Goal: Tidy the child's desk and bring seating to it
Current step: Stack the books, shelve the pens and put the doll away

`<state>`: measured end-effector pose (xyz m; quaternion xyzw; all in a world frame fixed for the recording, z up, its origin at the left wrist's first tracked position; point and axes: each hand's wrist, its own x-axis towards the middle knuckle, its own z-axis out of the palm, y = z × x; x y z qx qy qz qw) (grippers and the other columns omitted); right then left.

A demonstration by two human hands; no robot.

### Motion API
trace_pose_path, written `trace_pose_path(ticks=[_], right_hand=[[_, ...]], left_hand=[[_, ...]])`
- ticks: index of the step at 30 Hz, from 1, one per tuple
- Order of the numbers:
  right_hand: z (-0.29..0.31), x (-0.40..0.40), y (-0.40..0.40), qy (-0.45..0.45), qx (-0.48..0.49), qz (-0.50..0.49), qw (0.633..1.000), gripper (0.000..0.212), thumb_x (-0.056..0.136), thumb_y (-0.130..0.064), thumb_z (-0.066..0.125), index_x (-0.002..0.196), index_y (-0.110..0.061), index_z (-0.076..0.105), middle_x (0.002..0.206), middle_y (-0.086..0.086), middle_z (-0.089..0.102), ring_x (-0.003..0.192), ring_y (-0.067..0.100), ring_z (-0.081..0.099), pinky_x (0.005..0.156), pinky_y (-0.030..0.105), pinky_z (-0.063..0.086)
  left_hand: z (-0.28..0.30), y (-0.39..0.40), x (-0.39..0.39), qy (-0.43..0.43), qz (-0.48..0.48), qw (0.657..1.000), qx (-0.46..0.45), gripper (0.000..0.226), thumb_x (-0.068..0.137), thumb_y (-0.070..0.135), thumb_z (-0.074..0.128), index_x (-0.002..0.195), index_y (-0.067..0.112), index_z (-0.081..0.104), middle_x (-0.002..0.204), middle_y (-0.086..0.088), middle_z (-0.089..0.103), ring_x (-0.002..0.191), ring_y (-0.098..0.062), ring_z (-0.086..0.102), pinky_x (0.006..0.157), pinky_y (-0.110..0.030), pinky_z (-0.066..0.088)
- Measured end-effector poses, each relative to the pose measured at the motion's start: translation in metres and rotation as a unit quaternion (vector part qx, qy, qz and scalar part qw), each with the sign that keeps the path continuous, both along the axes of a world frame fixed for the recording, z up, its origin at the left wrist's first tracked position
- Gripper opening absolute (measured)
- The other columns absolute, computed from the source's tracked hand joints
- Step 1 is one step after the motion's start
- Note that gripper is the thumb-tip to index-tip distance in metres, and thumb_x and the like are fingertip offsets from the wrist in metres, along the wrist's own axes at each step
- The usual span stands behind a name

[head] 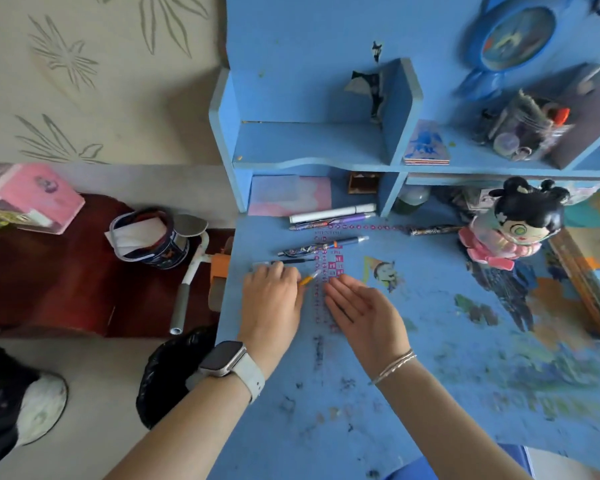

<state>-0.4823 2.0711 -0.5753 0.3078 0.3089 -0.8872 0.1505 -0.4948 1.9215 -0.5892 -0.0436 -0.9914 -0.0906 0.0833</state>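
Note:
My left hand (272, 299) lies knuckles-up near the left edge of the blue desk (413, 358), its fingers curled over an orange-tipped pen (310, 278) and the end of a black pen (284, 262). Beside it my right hand (364, 311) lies on the desktop, fingers straight, holding nothing. Several more pens (329, 216) lie in rows just beyond my hands, below the blue shelf unit (312, 143). A doll with black hair and a pink dress (515, 223) stands at the right.
A pink notebook (290, 195) sits under the shelf. A blue clock (513, 36) and a cluttered holder (523, 129) fill the upper right. Left of the desk are a red cabinet (66, 282) with a dark pot (146, 237), a pink box (39, 195), and a black bag (174, 372).

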Motion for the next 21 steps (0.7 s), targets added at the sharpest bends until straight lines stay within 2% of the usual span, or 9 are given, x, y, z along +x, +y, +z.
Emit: trace_pose_path(ticks=[4, 7, 8, 10, 11, 13, 16, 18, 21], right_hand=[[0.003, -0.001, -0.004, -0.019, -0.05, -0.007, 0.999, 0.037, 0.095, -0.022, 0.041, 0.119, 0.002, 0.057, 0.115, 0.02, 0.065, 0.107, 0.03, 0.062, 0.101, 0.039, 0.045], [0.004, 0.0, -0.003, 0.003, -0.135, 0.008, 0.991, 0.052, 0.086, -0.039, 0.047, 0.122, -0.002, 0.056, 0.113, 0.019, 0.067, 0.098, 0.03, 0.064, 0.092, 0.038, 0.049], [0.002, 0.0, -0.002, 0.01, -0.152, 0.004, 0.988, 0.056, 0.087, -0.041, 0.046, 0.126, -0.002, 0.055, 0.121, 0.019, 0.064, 0.104, 0.031, 0.064, 0.093, 0.039, 0.05], [-0.003, -0.001, 0.002, 0.017, -0.174, -0.02, 0.984, 0.057, 0.09, -0.042, 0.042, 0.127, 0.0, 0.056, 0.132, 0.022, 0.058, 0.121, 0.036, 0.056, 0.106, 0.044, 0.042], [-0.006, -0.002, 0.005, 0.018, -0.176, -0.034, 0.984, 0.056, 0.09, -0.04, 0.043, 0.124, 0.002, 0.06, 0.133, 0.023, 0.057, 0.125, 0.038, 0.053, 0.109, 0.047, 0.038], [-0.009, -0.002, 0.011, 0.02, -0.176, -0.053, 0.983, 0.056, 0.09, -0.038, 0.042, 0.124, 0.003, 0.061, 0.131, 0.025, 0.057, 0.124, 0.04, 0.053, 0.106, 0.049, 0.041], [-0.012, 0.003, 0.014, 0.025, -0.184, -0.044, 0.982, 0.058, 0.094, -0.039, 0.039, 0.131, 0.002, 0.051, 0.131, 0.022, 0.058, 0.124, 0.038, 0.054, 0.102, 0.052, 0.042], [-0.013, 0.006, 0.015, 0.03, -0.185, -0.036, 0.982, 0.057, 0.095, -0.039, 0.038, 0.133, 0.002, 0.05, 0.132, 0.02, 0.058, 0.124, 0.037, 0.054, 0.103, 0.052, 0.04], [-0.013, 0.006, 0.015, 0.033, -0.189, -0.038, 0.981, 0.056, 0.094, -0.039, 0.037, 0.133, 0.001, 0.05, 0.134, 0.019, 0.057, 0.124, 0.036, 0.054, 0.103, 0.051, 0.041]], left_hand=[[0.017, 0.013, 0.003, 0.046, -0.023, 0.989, 0.14, 0.019, 0.083, 0.037, 0.056, 0.077, 0.019, 0.061, 0.073, 0.003, 0.06, 0.072, -0.024, 0.056, 0.064, -0.04, 0.045], [0.028, 0.031, 0.013, 0.025, -0.071, 0.984, 0.163, 0.022, 0.079, 0.043, 0.054, 0.079, 0.023, 0.063, 0.074, 0.006, 0.061, 0.072, -0.024, 0.055, 0.065, -0.041, 0.047], [0.029, 0.035, 0.015, 0.02, -0.082, 0.983, 0.165, 0.023, 0.079, 0.045, 0.055, 0.081, 0.024, 0.064, 0.076, 0.006, 0.06, 0.073, -0.024, 0.055, 0.066, -0.04, 0.047], [0.029, 0.034, 0.01, 0.027, -0.075, 0.98, 0.182, 0.021, 0.083, 0.041, 0.055, 0.084, 0.022, 0.064, 0.079, 0.002, 0.06, 0.076, -0.025, 0.056, 0.069, -0.039, 0.046], [0.026, 0.03, 0.005, 0.04, -0.057, 0.984, 0.166, 0.016, 0.084, 0.034, 0.056, 0.086, 0.02, 0.064, 0.082, 0.0, 0.061, 0.078, -0.026, 0.057, 0.07, -0.04, 0.046], [0.019, 0.012, -0.01, 0.053, 0.01, 0.997, 0.061, 0.013, 0.08, 0.021, 0.062, 0.093, 0.019, 0.065, 0.086, -0.004, 0.062, 0.082, -0.031, 0.058, 0.069, -0.041, 0.046], [0.012, -0.009, -0.02, 0.002, 0.074, 0.996, -0.057, 0.018, 0.077, 0.018, 0.069, 0.094, 0.019, 0.063, 0.083, -0.005, 0.063, 0.08, -0.033, 0.059, 0.067, -0.04, 0.042], [0.009, -0.009, -0.017, -0.006, 0.058, 0.995, -0.075, 0.014, 0.078, 0.017, 0.07, 0.087, 0.019, 0.06, 0.078, -0.002, 0.062, 0.076, -0.031, 0.058, 0.066, -0.04, 0.041], [0.005, -0.008, -0.014, 0.014, 0.019, 0.998, -0.051, 0.021, 0.075, 0.009, 0.075, 0.084, 0.015, 0.057, 0.074, -0.001, 0.061, 0.069, -0.03, 0.057, 0.061, -0.038, 0.042]])
